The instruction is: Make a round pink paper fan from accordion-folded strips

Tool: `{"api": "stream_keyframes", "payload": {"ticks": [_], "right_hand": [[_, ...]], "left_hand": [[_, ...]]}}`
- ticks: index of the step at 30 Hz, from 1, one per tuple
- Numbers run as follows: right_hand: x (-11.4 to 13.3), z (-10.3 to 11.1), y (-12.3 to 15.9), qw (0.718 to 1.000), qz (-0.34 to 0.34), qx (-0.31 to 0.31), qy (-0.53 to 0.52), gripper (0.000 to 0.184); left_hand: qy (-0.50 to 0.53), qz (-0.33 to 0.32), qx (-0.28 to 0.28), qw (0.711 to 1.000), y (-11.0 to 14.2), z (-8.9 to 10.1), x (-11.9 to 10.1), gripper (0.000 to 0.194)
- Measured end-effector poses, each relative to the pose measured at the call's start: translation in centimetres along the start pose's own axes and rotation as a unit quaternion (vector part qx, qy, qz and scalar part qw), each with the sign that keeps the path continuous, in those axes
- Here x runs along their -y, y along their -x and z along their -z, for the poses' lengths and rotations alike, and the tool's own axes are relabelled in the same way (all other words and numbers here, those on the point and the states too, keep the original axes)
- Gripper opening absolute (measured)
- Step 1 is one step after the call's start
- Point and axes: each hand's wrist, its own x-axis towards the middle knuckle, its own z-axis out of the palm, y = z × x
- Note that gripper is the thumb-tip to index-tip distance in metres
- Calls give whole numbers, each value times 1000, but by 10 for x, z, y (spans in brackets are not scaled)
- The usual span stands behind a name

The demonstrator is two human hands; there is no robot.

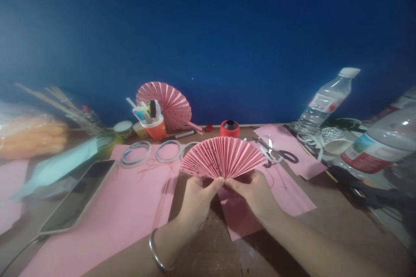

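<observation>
Centre stage, a pink pleated paper fan (224,156), spread wide above the wooden table (211,246), left hand (198,194) and right hand (251,188) side by side, both pinching the gathered folds at its lower point. Best, probably, to press evenly with both thumbs, firm at the base, easy on the pleats, no crushing! Now the edges: red round container (229,130) close behind the upper rim, tape roll (168,151) off to the left, scissors (276,153) near the right tip. Roomiest, seemingly, upward and toward the body.
</observation>
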Motion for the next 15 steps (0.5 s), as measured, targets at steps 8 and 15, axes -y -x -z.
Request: {"api": "stream_keyframes", "payload": {"ticks": [8,15], "right_hand": [[-5,2,0,1000,3,4,-19,21],[-3,2,1,1000,17,-3,2,20]], "left_hand": [[0,0,6,1000,-1,0,-1,22],[28,1,1,1000,-1,-2,-3,19]]}}
